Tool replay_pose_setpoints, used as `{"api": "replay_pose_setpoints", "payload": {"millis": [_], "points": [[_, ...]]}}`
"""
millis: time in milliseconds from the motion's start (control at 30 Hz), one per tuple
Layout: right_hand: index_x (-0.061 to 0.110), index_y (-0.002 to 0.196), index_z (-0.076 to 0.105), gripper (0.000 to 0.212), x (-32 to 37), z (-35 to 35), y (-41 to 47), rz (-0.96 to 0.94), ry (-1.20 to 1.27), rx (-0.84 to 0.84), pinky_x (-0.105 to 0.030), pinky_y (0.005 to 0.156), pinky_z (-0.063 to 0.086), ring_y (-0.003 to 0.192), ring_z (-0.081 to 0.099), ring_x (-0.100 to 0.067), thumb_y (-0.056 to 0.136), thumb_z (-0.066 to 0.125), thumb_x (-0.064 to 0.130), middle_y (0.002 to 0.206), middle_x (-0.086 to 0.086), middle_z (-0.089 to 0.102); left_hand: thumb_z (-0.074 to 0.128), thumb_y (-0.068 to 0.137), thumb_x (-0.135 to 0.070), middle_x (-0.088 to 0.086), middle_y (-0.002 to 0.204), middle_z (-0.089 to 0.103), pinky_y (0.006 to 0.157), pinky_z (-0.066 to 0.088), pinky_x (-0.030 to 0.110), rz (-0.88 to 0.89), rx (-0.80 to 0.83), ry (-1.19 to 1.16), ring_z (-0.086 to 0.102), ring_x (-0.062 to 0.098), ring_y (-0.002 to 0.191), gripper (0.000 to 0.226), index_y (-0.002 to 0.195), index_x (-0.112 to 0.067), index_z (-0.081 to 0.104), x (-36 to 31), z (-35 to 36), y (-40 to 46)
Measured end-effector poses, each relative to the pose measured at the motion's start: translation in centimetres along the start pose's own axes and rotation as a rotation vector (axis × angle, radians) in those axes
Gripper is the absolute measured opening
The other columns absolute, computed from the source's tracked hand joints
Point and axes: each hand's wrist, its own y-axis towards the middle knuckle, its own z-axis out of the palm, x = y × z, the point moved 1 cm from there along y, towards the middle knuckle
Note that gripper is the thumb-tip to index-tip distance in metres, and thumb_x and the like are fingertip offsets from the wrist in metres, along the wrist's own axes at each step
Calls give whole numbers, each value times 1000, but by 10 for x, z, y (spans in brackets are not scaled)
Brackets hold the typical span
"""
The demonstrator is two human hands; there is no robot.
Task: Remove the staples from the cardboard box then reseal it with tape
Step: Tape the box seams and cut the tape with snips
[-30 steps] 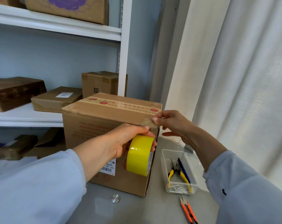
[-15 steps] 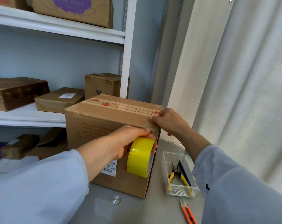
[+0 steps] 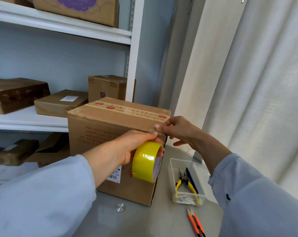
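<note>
**Tape start at the box's upper right corner**

Currently my left hand (image 3: 127, 147) grips the yellow tape roll (image 3: 147, 161), held against the near face of the cardboard box (image 3: 97, 134) close to its right edge. My right hand (image 3: 176, 130) pinches the tape end at the upper right corner of the box, thumb and forefinger closed on it. The box stands on the grey surface (image 3: 144, 219). To its right, a clear tray (image 3: 172, 175) holds yellow-handled pliers (image 3: 187, 183); orange snips (image 3: 195, 223) lie nearer.
</note>
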Motion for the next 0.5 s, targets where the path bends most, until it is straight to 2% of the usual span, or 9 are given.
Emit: {"api": "replay_pose_setpoints", "payload": {"millis": [67, 200, 300, 500], "points": [[12, 107, 58, 38, -5, 3, -3, 7, 54, 6, -37, 79, 54, 89, 56, -14, 87, 63, 44, 97, 0, 58, 59, 92, -19, 17, 72, 70, 52, 57, 26, 8, -21, 10, 69, 23, 58, 22, 92, 2, 68, 2, 1, 0], [13, 113, 56, 30, -2, 5, -9, 7, 104, -18, -37, 80, 52, 87, 55, -15, 92, 59, 35, 97, -2, 59, 59, 92, -23, 16, 79, 72, 59, 57, 28, 48, -80, 48, 70, 24, 66, 23, 95, -2, 70, 5, 4, 1], [8, 113, 57, 25, 1, 11, -13, -11, 133, -84, -25, 63, 46, 81, 53, -13, 95, 55, 26, 98, -4, 58, 58, 93, -21, 16, 79, 71, 61, 57, 31, 64, -94, 42, 69, 23, 65, 23, 104, -3, 66, 8, 10, -6], [21, 98, 52, 9, -1, 24, -14, -19, 92, -227, -36, 84, 49, 98, 58, -22, 96, 52, 30, 103, -3, 61, 52, 97, -15, 12, 54, 62, 42, 53, 30, 98, -109, 46, 61, 17, 39, 15, 99, -1, 56, 7, 32, -22]]}}
